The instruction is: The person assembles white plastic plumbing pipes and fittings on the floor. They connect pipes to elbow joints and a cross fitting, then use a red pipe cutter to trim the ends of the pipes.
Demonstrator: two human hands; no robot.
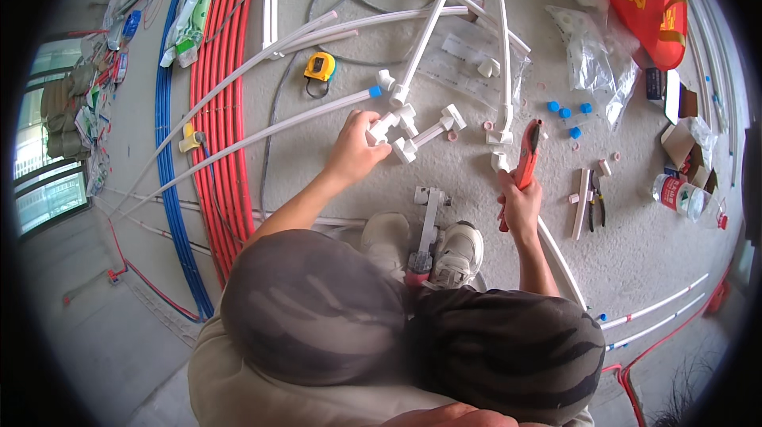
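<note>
My left hand [357,145] is closed on a white plastic pipe fitting [382,128], one of a small group of joined fittings. Touching or close beside that group lies a short white pipe piece [429,136] with a fitting on each end. In my right hand [521,203] is a red pipe cutter [528,155], its head pointing away from me. Just left of the cutter sits a white elbow [499,161]; a long white pipe [506,54] ends in another elbow above it. Between my shoes stands a grey pipe-welding iron [431,219].
Red pipes [225,78] and blue pipes [163,133] run along the floor at left. A yellow tape measure [320,67] lies beyond my left hand. Blue caps [564,113], pliers [597,201], a plastic bottle [677,196] and a red bag [651,10] lie at right.
</note>
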